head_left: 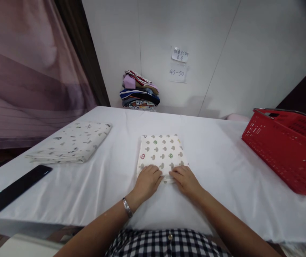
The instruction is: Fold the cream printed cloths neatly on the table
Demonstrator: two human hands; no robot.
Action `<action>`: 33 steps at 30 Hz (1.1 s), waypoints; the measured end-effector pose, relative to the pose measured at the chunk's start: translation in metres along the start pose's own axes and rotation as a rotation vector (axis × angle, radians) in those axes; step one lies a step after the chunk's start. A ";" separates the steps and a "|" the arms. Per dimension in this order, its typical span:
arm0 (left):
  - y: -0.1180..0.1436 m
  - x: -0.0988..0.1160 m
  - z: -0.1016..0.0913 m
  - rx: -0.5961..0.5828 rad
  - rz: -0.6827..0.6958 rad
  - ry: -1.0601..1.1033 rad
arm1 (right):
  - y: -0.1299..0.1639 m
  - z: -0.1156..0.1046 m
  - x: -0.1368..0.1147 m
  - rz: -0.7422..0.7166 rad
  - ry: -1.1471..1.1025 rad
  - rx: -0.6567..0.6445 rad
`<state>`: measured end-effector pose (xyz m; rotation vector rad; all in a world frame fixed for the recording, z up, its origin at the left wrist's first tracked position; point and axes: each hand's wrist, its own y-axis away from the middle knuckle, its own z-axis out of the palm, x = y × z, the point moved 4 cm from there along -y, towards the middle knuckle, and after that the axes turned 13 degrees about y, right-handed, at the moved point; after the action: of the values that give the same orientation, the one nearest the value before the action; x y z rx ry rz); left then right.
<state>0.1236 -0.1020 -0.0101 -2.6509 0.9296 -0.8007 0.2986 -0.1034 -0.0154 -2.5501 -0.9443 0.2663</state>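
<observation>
A folded white cloth with a mushroom print [161, 150] lies flat on the white-covered table in front of me. My left hand [149, 179] is at its near left edge, fingers curled over the fabric and pressed together. At the near right edge my right hand [186, 179] grips the cloth the same way, fingertips on top. Between the two hands a narrow strip of the near edge shows, looking slightly turned. The thumbs and the underside of the cloth are mostly hidden.
Another folded printed cloth [72, 141] lies to the left, with a dark flat phone-like object [13, 189] nearer me. On the right stands a red plastic basket [284, 153]. Behind the table's far edge is a stack of folded fabrics [140, 92] against the wall.
</observation>
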 end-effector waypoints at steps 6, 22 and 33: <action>0.004 0.004 0.002 0.002 -0.008 -0.010 | -0.026 -0.018 -0.001 0.042 -0.186 -0.060; -0.022 -0.069 -0.001 0.036 -0.283 0.010 | -0.027 0.017 -0.016 0.013 -0.169 -0.404; -0.018 -0.073 0.004 0.091 -0.235 0.071 | -0.076 0.040 0.075 0.384 0.017 -0.341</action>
<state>0.0876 -0.0422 -0.0376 -2.6992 0.5876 -0.9698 0.2989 0.0102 -0.0209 -3.0360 -0.5196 0.2040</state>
